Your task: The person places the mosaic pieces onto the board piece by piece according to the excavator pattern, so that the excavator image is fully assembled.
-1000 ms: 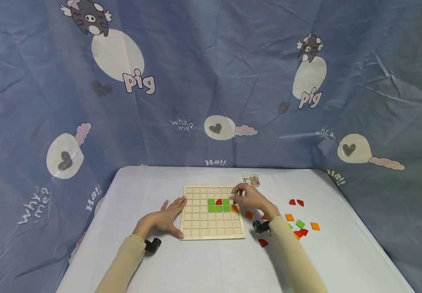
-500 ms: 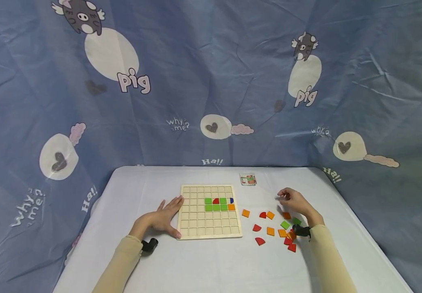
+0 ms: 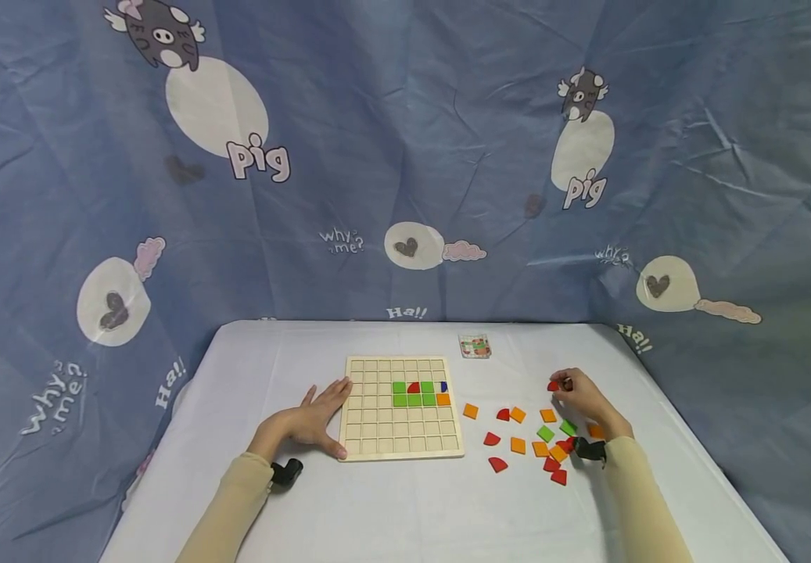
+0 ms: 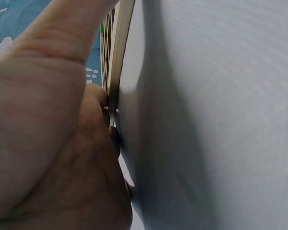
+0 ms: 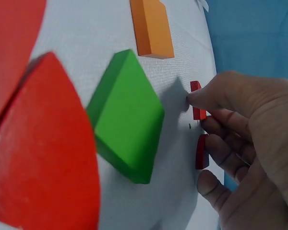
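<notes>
the board (image 3: 377, 428) is touched by the spread left hand (image 3: 316, 422), a red piece (image 5: 198, 113) pinched by the curled right hand (image 3: 586, 397).

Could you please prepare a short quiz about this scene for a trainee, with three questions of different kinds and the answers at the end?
1. Multiple choice: which edge of the wooden board does the left hand touch, as the person sees it?
A) the right edge
B) the left edge
C) the far edge

2. True or false: the piece at the fingers of the right hand is blue.

3. Count: how many green squares lie in the wooden board?

Key
1. B
2. False; it is a red piece.
3. Five: two in the farther row, three in the nearer one.
</notes>
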`<state>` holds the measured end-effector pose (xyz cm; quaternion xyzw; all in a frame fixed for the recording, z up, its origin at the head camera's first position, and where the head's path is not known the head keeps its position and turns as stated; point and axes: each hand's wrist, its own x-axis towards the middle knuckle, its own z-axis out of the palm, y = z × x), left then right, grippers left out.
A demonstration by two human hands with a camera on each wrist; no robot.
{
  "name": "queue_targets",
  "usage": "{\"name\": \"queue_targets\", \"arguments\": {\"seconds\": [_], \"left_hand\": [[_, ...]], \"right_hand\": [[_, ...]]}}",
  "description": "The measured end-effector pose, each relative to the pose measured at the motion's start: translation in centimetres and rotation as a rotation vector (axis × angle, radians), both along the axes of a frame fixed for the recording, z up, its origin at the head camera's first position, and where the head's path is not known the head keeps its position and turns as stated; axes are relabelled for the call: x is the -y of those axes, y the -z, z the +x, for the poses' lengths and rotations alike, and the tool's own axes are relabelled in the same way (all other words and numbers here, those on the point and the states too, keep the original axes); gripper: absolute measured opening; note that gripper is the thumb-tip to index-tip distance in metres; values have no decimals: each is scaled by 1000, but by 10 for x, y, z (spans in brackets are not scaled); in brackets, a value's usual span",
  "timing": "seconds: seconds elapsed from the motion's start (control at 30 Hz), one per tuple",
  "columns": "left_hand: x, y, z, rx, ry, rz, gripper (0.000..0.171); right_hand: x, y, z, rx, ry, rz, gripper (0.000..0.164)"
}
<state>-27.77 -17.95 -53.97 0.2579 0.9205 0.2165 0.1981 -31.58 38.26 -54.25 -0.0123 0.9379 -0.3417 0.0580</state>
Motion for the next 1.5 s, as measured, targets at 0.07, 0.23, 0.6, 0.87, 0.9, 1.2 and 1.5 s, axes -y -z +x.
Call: {"name": "queue_targets", "arguments": {"seconds": [0.07,0.23,0.6,0.87,0.9,1.2,1.5], "left_hand": [[0,0,0,-2,1,3,133],[0,0,0,-2,-1,8,134],[1,4,0,-4,-3,5,135],[1,3,0,-4,-2,4,134],[1,3,1,-3,-2,4,134],[0,2,0,0,-4,13,133],[1,3,0,-3,4,25,135]], "right_hand": [[2,-2,0,-6,1,19,30],[4,-4,1,33,24,42,27],[24,-4,0,-10,13,40,25],[89,-12,2,-121,-135,32,19],[99,-12,3,-126,-159,23,18],[187,-9,15,-204,-430,22,13],[248,-6,21,-263,-595,57,17]]}}
